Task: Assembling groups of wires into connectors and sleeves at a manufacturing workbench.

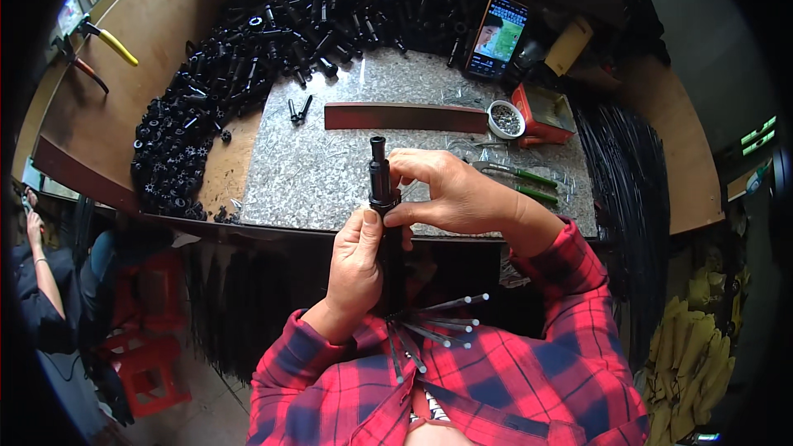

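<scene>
Black shaft assembly point(378, 172): held across the near edge of the surface point(301, 177), one end toward the far edge, the fanned rods point(468, 300) toward the wearer's checked shirt; true tilt cannot be told.
Yellow-handled tool point(116, 45): hung on the left side wall, probably to spare working room.
Heap of black parts point(281, 37): banked along the left and far edges, presumably so that pieces lie within reach without crowding the middle.
Loose black pins point(301, 110): a small group near the left edge, apart from the heap.
Left hand point(355, 266): closed round the shaft, thumb in front and fingers behind; this grip appears to bear and steady the piece.
Dark flat strip point(405, 118): laid lengthwise beyond the hands, roughly parallel to the far edge.
Right hand point(462, 194): thumb and fingers bent about the collar just above the left thumb, a light pinch suited to fine handling; exact fingertip contact is partly hidden.
Phone point(496, 37): propped at the far right corner, screen facing the wearer, likely for viewing.
White cup point(505, 119): small bits inside, touching or just beside the red box point(537, 132); its wall probably keeps them from scattering.
Green-handled tool point(533, 173): near the right edge, on the right hand's side.
Black rod bundle point(632, 190): draped beyond the right edge, perhaps because of its length.
</scene>
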The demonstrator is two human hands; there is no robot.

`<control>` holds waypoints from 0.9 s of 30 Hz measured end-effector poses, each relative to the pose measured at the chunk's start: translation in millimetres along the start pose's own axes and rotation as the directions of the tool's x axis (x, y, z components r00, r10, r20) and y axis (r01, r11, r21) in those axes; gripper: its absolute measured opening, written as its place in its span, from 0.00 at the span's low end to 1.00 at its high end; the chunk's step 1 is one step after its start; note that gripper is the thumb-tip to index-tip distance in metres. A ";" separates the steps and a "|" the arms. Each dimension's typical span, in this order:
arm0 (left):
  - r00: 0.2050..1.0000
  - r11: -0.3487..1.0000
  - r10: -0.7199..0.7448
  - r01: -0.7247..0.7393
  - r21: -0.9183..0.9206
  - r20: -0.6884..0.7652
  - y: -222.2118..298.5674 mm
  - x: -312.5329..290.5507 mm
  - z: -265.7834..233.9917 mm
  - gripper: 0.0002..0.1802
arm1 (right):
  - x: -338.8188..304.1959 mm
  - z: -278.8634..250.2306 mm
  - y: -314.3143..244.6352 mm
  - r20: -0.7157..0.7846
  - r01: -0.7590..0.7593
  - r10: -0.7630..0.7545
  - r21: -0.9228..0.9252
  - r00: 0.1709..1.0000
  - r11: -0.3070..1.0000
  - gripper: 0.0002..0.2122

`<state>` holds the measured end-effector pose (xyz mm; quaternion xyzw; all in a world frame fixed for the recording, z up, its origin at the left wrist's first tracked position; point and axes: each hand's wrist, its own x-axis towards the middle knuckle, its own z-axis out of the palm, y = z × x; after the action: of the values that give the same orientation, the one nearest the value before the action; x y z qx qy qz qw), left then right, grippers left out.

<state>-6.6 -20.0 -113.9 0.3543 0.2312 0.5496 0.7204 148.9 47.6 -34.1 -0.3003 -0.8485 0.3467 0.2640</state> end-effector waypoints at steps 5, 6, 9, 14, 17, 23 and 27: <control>1.000 1.000 -0.010 0.010 0.008 0.014 3.6 2.0 5.1 0.18 | 2.8 -4.7 6.6 0.039 0.003 -0.005 0.057 0.999 0.998 0.13; 1.000 1.000 -0.012 0.012 0.010 0.008 5.4 1.3 4.0 0.18 | 2.9 -1.4 8.0 0.037 0.003 -0.005 0.058 0.999 0.998 0.13; 0.999 0.999 -0.033 0.033 -0.026 0.004 5.8 3.6 -3.2 0.18 | -1.1 10.5 20.1 -0.009 -0.066 0.066 0.058 0.998 0.996 0.14; 0.999 0.995 -0.044 0.042 -0.096 -0.013 5.4 3.7 -6.3 0.20 | -22.0 30.7 25.0 -0.089 -0.386 0.430 0.306 0.898 0.870 0.17; 0.998 0.997 -0.052 0.050 -0.060 -0.032 3.6 5.0 -7.3 0.21 | -30.0 44.7 27.9 -0.096 -0.396 0.499 0.490 0.861 0.777 0.16; 0.997 0.997 0.070 -0.068 0.042 -0.027 7.0 3.2 -6.4 0.22 | -33.3 59.5 12.8 0.034 -0.358 0.538 0.781 0.842 0.512 0.06; 0.997 0.999 0.042 -0.042 -0.009 -0.059 3.6 2.8 -13.9 0.22 | -33.3 67.4 16.1 -0.037 -0.270 0.495 0.802 0.868 0.533 0.07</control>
<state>-18.1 -13.2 -120.0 0.3390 0.2422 0.5761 0.7032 132.5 4.9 -95.9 -0.3793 -0.4847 0.6837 0.3920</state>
